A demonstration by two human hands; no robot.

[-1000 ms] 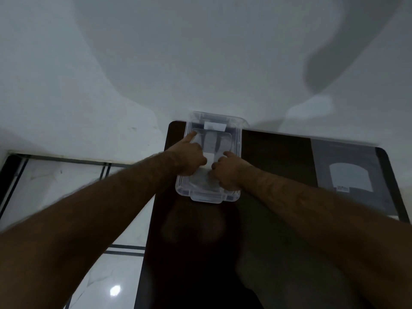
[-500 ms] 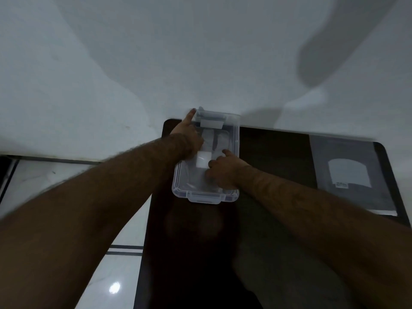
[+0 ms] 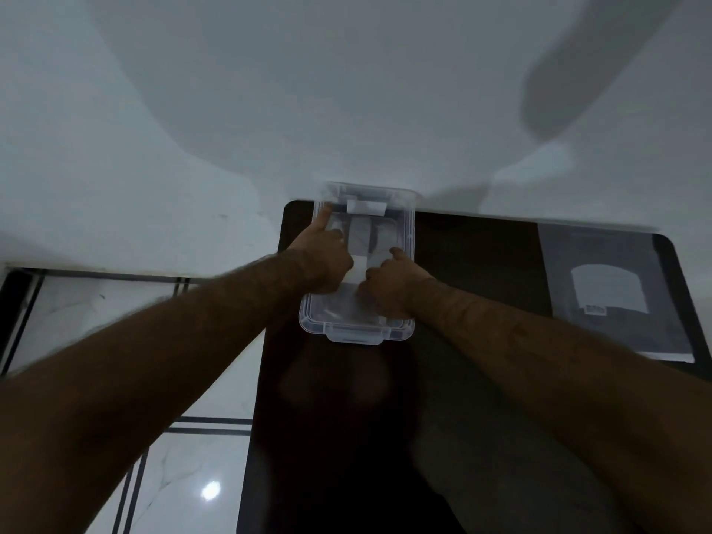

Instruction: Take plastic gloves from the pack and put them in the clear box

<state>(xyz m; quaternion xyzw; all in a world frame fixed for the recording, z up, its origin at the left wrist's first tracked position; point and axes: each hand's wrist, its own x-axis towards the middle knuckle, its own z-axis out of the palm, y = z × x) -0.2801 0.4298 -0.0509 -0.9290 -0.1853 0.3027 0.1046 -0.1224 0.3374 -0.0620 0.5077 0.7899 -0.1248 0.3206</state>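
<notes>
Pale wall fills the upper half of our view, and below it a dark tabletop [image 3: 477, 264] runs away from us to meet it. On that tabletop, at the far edge near its far left corner, sits the clear box [image 3: 356, 333], its long side pointing away from us and its far end touching or almost touching the wall. Folded plastic gloves [image 3: 360, 244] show as a pale band inside it. Our left hand [image 3: 321, 260] rests over the box's left half with fingers curled and the index finger stretched out to the box's far left corner; we cannot tell whether the curled fingers pinch anything. Our right hand [image 3: 389, 283] is curled over the right half, knuckles up, close beside the left, and its grip is also hidden from us. Well apart, by the far right corner of the tabletop, lies the flat grey pack [image 3: 612, 294] with a white label on it. Beyond the left edge we see a glossy white tiled floor [image 3: 96, 314].
</notes>
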